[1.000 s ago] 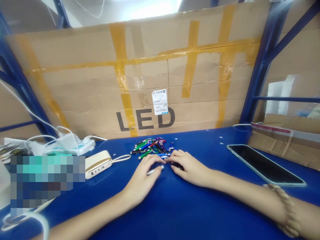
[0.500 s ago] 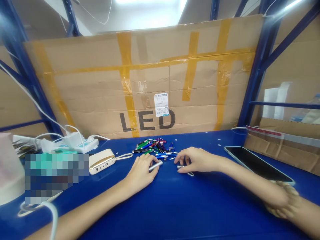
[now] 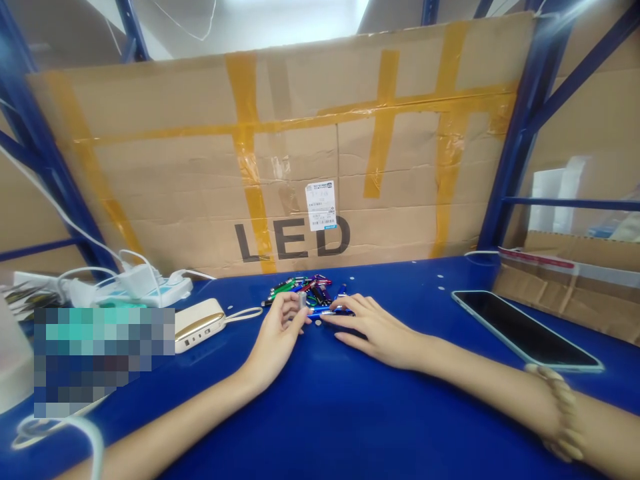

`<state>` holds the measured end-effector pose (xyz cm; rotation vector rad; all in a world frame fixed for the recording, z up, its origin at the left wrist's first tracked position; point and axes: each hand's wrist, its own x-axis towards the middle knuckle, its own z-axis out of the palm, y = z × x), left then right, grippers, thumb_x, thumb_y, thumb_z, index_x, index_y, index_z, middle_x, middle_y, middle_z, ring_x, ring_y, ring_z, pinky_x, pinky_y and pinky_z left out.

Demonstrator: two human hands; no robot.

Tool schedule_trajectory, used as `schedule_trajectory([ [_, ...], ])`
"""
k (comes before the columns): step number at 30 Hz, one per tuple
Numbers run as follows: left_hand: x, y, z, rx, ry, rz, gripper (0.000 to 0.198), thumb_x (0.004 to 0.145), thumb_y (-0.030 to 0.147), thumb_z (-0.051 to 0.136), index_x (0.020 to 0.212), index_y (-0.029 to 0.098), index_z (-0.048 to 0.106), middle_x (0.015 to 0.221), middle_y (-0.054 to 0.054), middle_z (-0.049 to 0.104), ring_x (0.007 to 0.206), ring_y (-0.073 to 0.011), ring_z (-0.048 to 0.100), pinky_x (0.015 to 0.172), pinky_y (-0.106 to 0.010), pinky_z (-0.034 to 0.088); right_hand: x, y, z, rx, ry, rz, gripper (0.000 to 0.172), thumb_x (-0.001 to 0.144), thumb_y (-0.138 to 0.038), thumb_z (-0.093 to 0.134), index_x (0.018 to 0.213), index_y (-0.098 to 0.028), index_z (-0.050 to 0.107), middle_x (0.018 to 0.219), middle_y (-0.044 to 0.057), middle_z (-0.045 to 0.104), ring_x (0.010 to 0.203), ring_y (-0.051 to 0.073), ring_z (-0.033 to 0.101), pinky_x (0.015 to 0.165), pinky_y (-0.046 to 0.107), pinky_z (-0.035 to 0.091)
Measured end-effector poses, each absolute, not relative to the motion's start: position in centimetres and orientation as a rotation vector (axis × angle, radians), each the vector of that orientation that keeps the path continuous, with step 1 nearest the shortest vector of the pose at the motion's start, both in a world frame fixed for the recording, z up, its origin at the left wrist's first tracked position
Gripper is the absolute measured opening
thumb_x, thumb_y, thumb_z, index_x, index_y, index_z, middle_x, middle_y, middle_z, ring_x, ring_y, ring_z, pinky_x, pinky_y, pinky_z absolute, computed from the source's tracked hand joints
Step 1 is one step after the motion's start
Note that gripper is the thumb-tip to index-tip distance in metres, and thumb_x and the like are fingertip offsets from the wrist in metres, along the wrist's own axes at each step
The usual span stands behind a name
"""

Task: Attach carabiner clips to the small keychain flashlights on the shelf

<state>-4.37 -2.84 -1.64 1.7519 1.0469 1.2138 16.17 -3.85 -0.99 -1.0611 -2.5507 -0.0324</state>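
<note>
Between the thumb and fingers of my left hand a small silver tube stands nearly upright. My right hand reaches in from the right with its fingers stretched out and apart. Its fingertips are at a blue metal tube at the front of the pile; whether they press on it I cannot tell. Just behind both hands lies a pile of small shiny tubes and clips in green, red, purple, black and blue. My right fingers cover part of the pile's near right side.
A cream power bank with a strap lies left of my left hand. Farther left are a white power strip, cables and a blurred-out patch. A phone lies at the right, before a cardboard box. A large cardboard sheet stands behind.
My left hand has turned the silver tube upright and raised it slightly. My right hand has let go of the silver clip, moved left and stretched its fingers towards the blue tube.
</note>
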Motion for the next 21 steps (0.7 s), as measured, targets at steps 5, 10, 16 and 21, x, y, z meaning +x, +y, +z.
schedule_trajectory([
  [5,-4.0,-3.5,-1.3,1.818,1.004,1.198,0.018,0.078,0.032,0.055,0.091,0.02,0.048,0.089,-0.002,0.058,0.086,-0.0155,0.058,0.072,-0.027,0.046,16.2,-3.6,-1.1,-1.09,-2.508,0.004,0.033,0.089,-0.041,0.04,0.115,-0.031,0.058,0.116,0.006,0.052,0.107,0.024,0.045,0.088,0.043,0.037],
  [10,-4.3,-3.4,-1.0,2.005,0.991,1.111,0.014,0.08,0.025,0.049,0.077,0.019,0.061,0.088,-0.003,0.061,0.086,-0.0154,0.057,0.077,-0.027,0.045,16.2,-3.1,-1.5,-1.119,-2.459,0.034,0.027,0.09,-0.032,0.041,0.102,-0.027,0.065,0.102,0.005,0.062,0.097,0.021,0.053,0.085,0.039,0.039],
  [16,-4.5,-2.9,-1.3,2.066,0.958,1.07,0.02,0.081,0.022,0.049,0.081,0.02,0.069,0.092,-0.005,0.065,0.09,-0.0164,0.059,0.083,-0.028,0.046,16.6,-2.2,-1.8,-1.084,-2.339,0.17,0.021,0.084,-0.024,0.052,0.099,-0.021,0.066,0.092,0.006,0.066,0.084,0.018,0.06,0.076,0.029,0.045],
  [21,-4.4,-3.0,-1.4,2.039,0.935,1.036,0.014,0.076,0.021,0.056,0.083,0.018,0.067,0.09,-0.005,0.064,0.086,-0.0158,0.06,0.081,-0.027,0.048,17.0,-1.9,-2.0,-1.115,-2.244,0.283,0.016,0.08,-0.025,0.059,0.092,-0.02,0.068,0.084,0.005,0.068,0.073,0.016,0.064,0.068,0.026,0.049],
])
